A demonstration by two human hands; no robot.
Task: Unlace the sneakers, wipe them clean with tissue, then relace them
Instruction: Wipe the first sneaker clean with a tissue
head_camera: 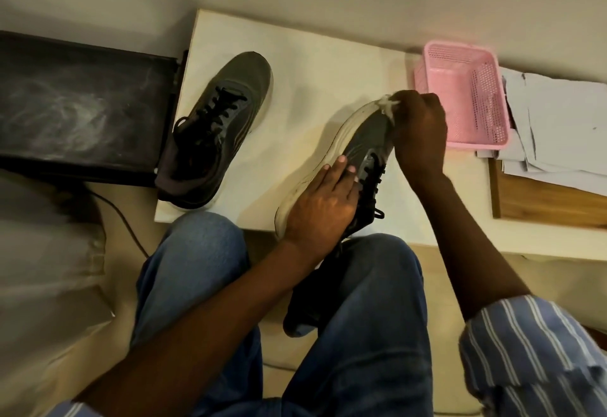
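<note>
A dark grey sneaker (363, 140) with a pale sole and black laces lies tilted on its side on the white board (295, 65), heel toward my lap. My left hand (323, 206) rests on its side and sole with the fingers stretched out. At the toe, my right hand (418, 127) grips a crumpled white tissue (389, 104) and presses it against the sneaker. A second dark sneaker (216, 130), laced with black laces, stands upright on the left part of the board.
A pink perforated plastic basket (460, 94) sits just right of my right hand. Loose white papers (555, 127) lie on a wooden board (545, 199) at the right. A black box (82, 107) stands left of the white board, with a cable (121, 216) on the floor.
</note>
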